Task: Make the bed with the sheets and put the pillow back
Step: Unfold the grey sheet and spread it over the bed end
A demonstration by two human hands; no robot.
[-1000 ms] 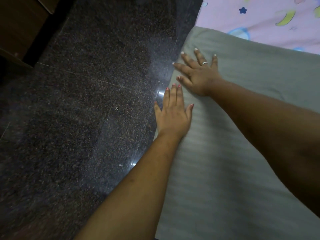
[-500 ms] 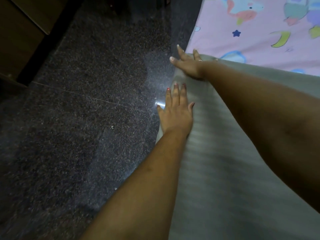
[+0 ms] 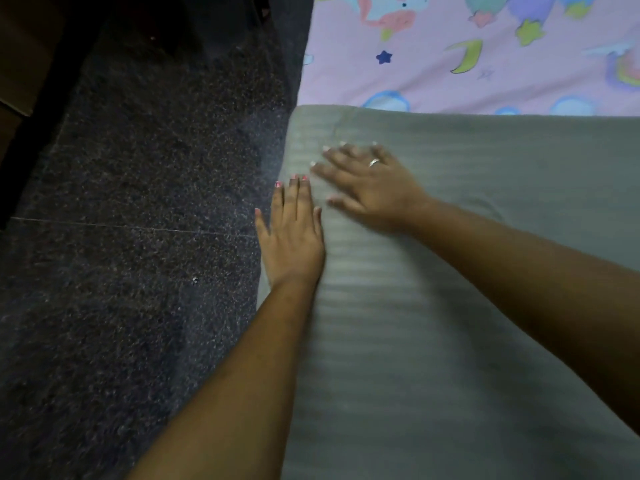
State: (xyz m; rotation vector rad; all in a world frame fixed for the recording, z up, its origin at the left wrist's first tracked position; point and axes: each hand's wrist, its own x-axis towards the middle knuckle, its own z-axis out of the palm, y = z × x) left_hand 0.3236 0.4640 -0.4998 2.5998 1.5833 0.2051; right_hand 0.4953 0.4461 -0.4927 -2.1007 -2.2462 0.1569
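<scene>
A grey striped sheet (image 3: 467, 306) covers the near part of the bed, and its far edge lies across a pink sheet (image 3: 450, 46) printed with stars, moons and animals. My left hand (image 3: 292, 237) lies flat on the grey sheet at the bed's left edge, fingers straight and together. My right hand (image 3: 370, 188), with a ring on one finger, presses flat on the grey sheet just beyond it, fingers spread and blurred by motion. No pillow is in view.
Dark speckled stone floor (image 3: 138, 237) runs along the bed's left side. Dark wooden furniture (image 3: 24, 64) stands at the top left corner.
My right hand has slid back from the grey sheet's far left corner toward me and a little rightward. My left hand has stayed flat at the edge.
</scene>
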